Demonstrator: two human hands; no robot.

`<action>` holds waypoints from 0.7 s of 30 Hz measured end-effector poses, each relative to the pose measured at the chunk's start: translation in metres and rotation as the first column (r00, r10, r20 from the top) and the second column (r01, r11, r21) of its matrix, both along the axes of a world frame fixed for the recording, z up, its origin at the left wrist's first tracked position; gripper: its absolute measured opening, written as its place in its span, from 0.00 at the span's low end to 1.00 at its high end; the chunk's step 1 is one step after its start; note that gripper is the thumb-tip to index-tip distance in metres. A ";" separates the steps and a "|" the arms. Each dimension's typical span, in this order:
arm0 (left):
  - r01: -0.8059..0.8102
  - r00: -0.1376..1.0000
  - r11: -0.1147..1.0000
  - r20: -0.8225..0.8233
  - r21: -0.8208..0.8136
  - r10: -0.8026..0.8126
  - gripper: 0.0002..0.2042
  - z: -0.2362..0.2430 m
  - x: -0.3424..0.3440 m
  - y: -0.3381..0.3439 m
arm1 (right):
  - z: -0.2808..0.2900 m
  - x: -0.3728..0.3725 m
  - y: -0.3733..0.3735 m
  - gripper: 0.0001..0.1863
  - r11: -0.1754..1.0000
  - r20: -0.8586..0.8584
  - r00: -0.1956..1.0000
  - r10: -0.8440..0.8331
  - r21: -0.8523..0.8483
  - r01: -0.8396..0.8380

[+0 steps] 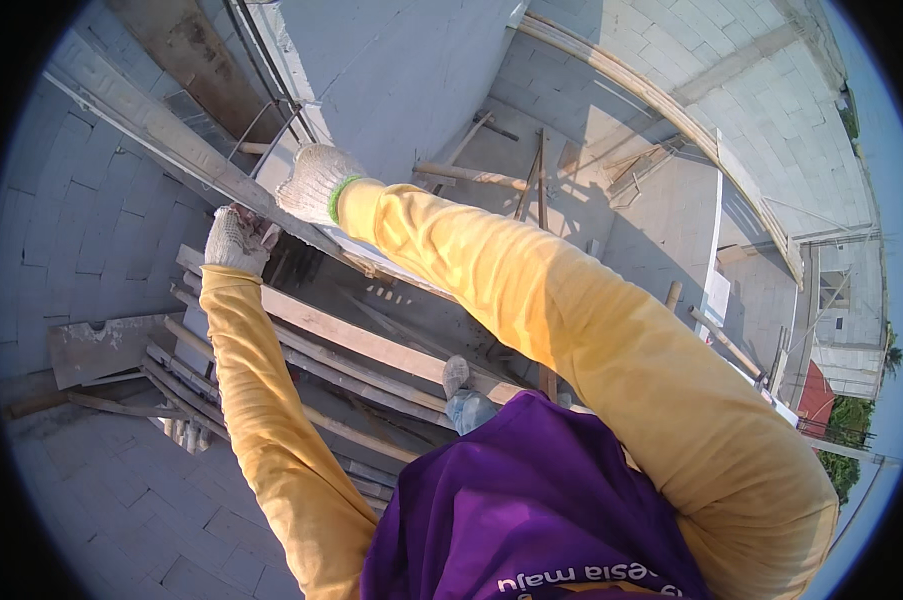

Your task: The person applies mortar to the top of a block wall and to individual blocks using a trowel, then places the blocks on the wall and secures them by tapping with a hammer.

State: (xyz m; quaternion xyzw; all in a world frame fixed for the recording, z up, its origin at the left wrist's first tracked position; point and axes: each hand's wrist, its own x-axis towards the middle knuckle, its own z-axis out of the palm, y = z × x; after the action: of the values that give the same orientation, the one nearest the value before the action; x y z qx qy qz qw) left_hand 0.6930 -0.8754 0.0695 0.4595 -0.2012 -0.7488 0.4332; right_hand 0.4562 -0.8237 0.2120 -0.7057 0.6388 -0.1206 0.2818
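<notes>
My left hand [236, 241], in a white knitted glove, is closed at the lower edge of a long grey, mortar-smeared beam or board [156, 128]. Its fingers curl round a small part I cannot make out. Further right, on the beam's other side, my right hand [317, 183] wears a similar glove with a green cuff. That hand is bent into a fist by the pale block edge, its fingertips turned away from view. Thin bent steel bars [289, 112] rise just beyond it.
Wooden planks and poles [371, 345] form a scaffold below me, with my foot [456, 375] on it. Grey block walls [81, 200] stand at left. A deep drop to a lower floor [571, 215] with loose timber lies at right. A flat panel [111, 348] leans at left.
</notes>
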 end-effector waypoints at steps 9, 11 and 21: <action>-0.332 0.905 0.943 0.282 0.007 0.317 0.22 -0.032 -0.044 0.098 | -0.030 -0.111 0.334 0.11 0.998 0.411 0.910 -0.059 0.048 0.043; -0.279 0.922 0.954 0.309 0.108 0.235 0.19 -0.072 -0.049 0.153 | -0.026 -0.149 0.412 0.12 0.973 0.249 0.965 -0.086 0.228 0.028; 0.617 0.750 0.731 0.065 0.290 -0.658 0.11 -0.107 -0.230 0.446 | 0.027 -0.315 0.640 0.11 0.608 -0.330 0.532 -0.780 -0.197 0.769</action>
State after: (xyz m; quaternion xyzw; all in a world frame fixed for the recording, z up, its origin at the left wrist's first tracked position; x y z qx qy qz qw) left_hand 0.4633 -0.4295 -0.0372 0.4724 -0.2857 -0.8309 0.0695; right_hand 0.1417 -0.1832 0.2385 -0.3623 0.9247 -0.1008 0.0588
